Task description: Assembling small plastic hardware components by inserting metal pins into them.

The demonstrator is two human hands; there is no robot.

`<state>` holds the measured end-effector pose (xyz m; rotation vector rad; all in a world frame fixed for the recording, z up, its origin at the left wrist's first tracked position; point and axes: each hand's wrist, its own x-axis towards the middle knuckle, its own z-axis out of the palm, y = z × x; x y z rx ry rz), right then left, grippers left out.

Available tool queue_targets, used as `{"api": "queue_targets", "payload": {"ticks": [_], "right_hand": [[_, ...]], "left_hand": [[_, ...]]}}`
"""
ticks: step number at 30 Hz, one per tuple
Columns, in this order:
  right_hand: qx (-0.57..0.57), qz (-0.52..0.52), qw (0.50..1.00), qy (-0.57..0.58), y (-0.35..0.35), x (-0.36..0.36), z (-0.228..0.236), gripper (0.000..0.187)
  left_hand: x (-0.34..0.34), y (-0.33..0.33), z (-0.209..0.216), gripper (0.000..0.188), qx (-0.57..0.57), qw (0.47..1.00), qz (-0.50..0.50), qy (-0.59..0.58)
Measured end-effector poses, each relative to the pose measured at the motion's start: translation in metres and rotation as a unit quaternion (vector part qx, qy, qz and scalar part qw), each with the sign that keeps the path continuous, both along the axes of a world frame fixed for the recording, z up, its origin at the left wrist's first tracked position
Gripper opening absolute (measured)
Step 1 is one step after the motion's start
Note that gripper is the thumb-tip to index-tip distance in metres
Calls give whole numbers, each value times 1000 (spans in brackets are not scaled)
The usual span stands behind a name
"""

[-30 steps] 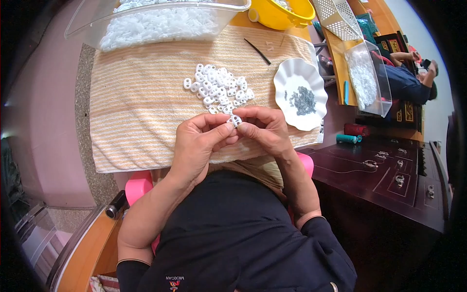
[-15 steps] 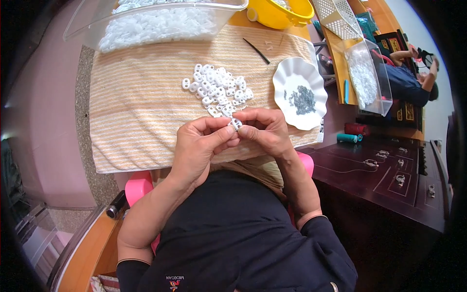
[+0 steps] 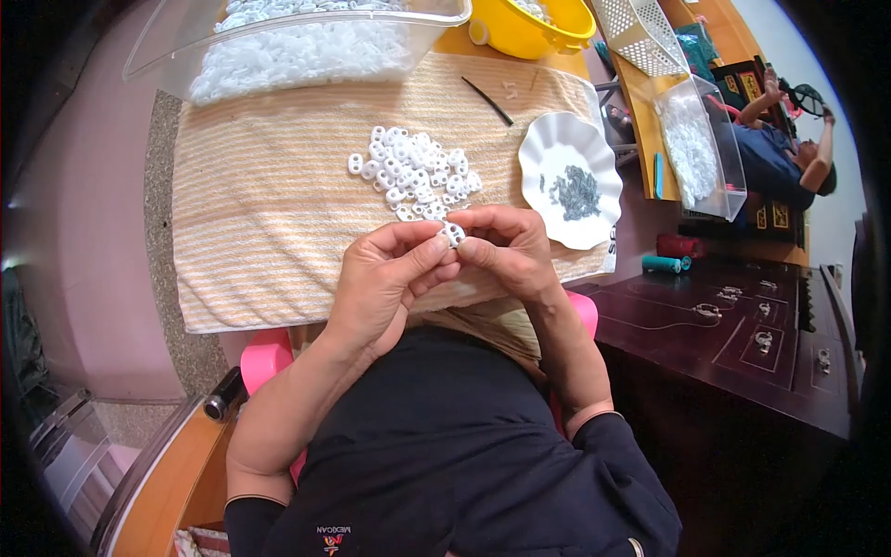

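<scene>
A small white oval plastic piece with two holes (image 3: 454,235) is pinched between both my hands. My left hand (image 3: 385,274) grips its left side with thumb and forefinger. From the right, the thumb and forefinger of my right hand (image 3: 510,249) close on the same piece. Just beyond my fingertips lies a loose pile of similar white two-hole pieces (image 3: 408,167) on a striped towel (image 3: 269,204). To the right stands a white scalloped plate (image 3: 549,153) holding a heap of small dark grey bits (image 3: 577,193), too fine to name.
A clear bin of white pieces (image 3: 306,60) stands at the far left, a yellow basin (image 3: 529,32) at the far middle. A thin black stick (image 3: 487,100) lies near the plate. Another clear bin (image 3: 691,144) and a person (image 3: 775,158) are at the right, beyond a dark wooden surface (image 3: 668,316).
My hands stay together on the white piece with barely any shift. The person at the far right has moved their raised arms slightly.
</scene>
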<state>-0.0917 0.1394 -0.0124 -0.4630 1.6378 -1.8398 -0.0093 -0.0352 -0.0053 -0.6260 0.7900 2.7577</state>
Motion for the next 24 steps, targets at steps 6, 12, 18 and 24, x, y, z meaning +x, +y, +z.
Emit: {"api": "queue_targets", "payload": {"ticks": [6, 12, 18, 24], "right_hand": [[-21, -7, 999, -34, -2, 1, 7, 29], [-92, 19, 996, 8, -6, -1, 7, 29], [-98, 16, 995, 22, -5, 0, 4, 27], [-75, 28, 992, 97, -3, 0, 9, 28]], "left_hand": [[-1, -1, -1, 14, 21, 999, -16, 20], [-2, -3, 1, 10, 35, 998, -36, 46], [0, -3, -1, 9, 41, 995, -44, 75], [4, 2, 1, 10, 31, 995, -36, 83]]}}
